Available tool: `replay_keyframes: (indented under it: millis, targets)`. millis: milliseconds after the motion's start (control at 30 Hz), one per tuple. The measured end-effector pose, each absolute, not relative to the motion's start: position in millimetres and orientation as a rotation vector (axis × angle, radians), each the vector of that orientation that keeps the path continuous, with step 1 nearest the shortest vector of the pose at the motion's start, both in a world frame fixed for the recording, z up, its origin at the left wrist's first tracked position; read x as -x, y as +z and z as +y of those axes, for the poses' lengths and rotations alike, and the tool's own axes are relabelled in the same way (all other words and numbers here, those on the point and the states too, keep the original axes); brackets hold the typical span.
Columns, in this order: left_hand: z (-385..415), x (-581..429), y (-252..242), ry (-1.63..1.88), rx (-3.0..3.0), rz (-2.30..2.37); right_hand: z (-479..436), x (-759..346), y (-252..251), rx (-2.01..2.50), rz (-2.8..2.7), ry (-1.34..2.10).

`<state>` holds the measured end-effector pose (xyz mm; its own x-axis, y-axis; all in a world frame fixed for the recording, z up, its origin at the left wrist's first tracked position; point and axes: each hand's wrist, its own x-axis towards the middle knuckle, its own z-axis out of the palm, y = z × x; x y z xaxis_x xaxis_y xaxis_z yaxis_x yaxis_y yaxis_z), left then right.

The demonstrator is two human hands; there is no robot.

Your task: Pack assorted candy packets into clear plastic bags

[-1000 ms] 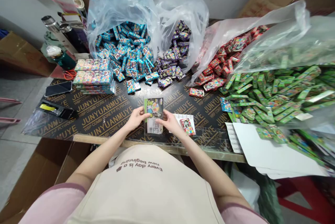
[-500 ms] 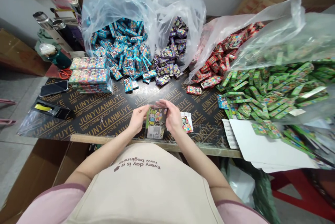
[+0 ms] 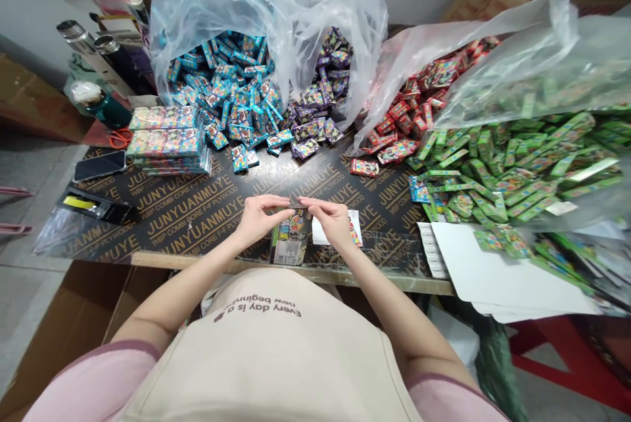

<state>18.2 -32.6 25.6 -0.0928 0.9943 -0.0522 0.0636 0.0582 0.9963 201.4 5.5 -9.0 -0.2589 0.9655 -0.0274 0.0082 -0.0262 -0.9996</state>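
Note:
A flat printed packet (image 3: 290,242) with a green edge, its see-through film catching the light, is near the front edge of the table. My left hand (image 3: 259,217) pinches its far end between thumb and fingers. On the same end, my right hand (image 3: 331,219) closes in a similar pinch, close to the left fingertips. The fingers cover the packet's top strip. A white and red printed card (image 3: 353,225) lies beside the right hand, partly hidden by it.
Heaps of small blue boxes (image 3: 241,103), purple boxes (image 3: 313,129), red boxes (image 3: 404,113) and green boxes (image 3: 493,165) spill from clear bags at the back. Stacked wrapped packs (image 3: 165,139), a phone (image 3: 100,166) and a tape dispenser (image 3: 96,205) sit left. White sheets (image 3: 493,271) overhang right.
Both hands have shifted from the packet's sides to its far end, fingertips now pinched together there. More of the white and red card shows beside the right hand.

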Motion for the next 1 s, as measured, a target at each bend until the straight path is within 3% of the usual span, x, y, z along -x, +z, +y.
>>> replay_keyframes:
  millis: [300,500,767,900,1000]
  targets:
    - [-17,-8,26,1.027,-1.101,1.342,17,-203,10,1.123,-1.470,1.557]
    - [-26,-15,36,1.044,-1.467,1.384,19,-208,3,1.092,-1.458,1.593]
    - [-29,-13,17,1.168,-1.453,1.346,0,-213,-6,0.994,-1.701,1.119]
    - [-29,-1,7,1.387,-1.340,1.375,38,-201,-15,0.954,-1.668,1.156]
    - [-32,26,1,1.618,-1.134,1.514,83,-169,-33,1.013,-1.735,0.958]
